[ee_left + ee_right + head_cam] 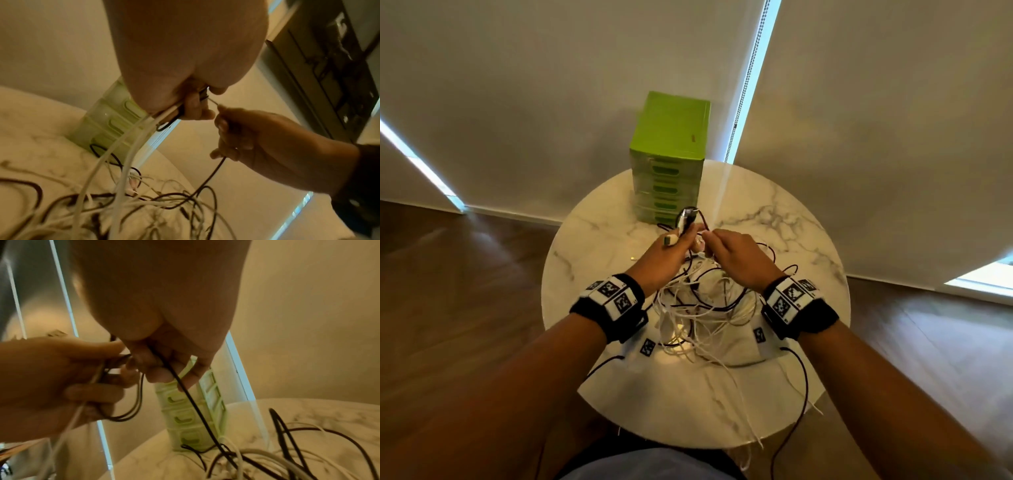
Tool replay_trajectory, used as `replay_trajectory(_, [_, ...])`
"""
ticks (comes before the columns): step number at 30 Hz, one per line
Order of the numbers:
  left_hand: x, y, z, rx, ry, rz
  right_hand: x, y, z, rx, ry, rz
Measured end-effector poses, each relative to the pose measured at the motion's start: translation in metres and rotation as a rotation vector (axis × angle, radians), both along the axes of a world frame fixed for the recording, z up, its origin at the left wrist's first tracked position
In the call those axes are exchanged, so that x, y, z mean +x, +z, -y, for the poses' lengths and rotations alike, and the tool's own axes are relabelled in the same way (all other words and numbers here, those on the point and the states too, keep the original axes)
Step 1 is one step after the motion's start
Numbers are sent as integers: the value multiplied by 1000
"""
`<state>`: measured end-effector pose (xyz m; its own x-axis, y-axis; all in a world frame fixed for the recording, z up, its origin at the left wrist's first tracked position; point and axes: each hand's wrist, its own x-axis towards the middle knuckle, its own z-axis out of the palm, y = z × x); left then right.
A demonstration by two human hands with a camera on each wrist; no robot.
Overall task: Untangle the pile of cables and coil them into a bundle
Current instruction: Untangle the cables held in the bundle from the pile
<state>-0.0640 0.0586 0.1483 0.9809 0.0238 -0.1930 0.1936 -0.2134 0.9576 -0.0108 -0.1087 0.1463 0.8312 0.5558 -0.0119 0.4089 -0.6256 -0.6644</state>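
Note:
A tangled pile of white and black cables (702, 308) lies on the round marble table (791, 394). Above its far side, my left hand (674, 245) grips a bunch of cable ends, with a plug (687, 216) sticking up out of the fist. In the left wrist view, white cables (141, 131) and a black loop hang down from that left hand (193, 107). Close beside it, my right hand (726, 250) pinches a thin black cable (195, 404) that runs down into the pile. The right hand (242, 134) and the left hand (61, 379) almost touch.
A green drawer unit (669, 154) stands at the table's far edge, just behind my hands. Several cable ends hang over the table's near edge (750, 435). Roller blinds cover the windows behind, and a wooden floor (465, 291) surrounds the table.

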Motion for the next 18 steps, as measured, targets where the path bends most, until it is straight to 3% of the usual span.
replay_trajectory(2, [4,4,7,-239,37,-7,-11,7,-5,51,90,-65])
replay_trajectory(4, [9,4,6,-354,9,26,-19,5,-5,109,154,-159])
replay_trajectory(7, [10,9,6,-336,-58,118,-17,-18,1,115,177,-249])
replay_trajectory(11, [10,18,-1,-414,-12,234,-4,-73,22,-9,192,-223])
replay_trajectory(15, [13,34,-26,-595,23,279,8,-112,46,-189,82,-199])
replay_trajectory(18, [17,45,-58,-561,94,338,14,-119,60,-274,1,-153])
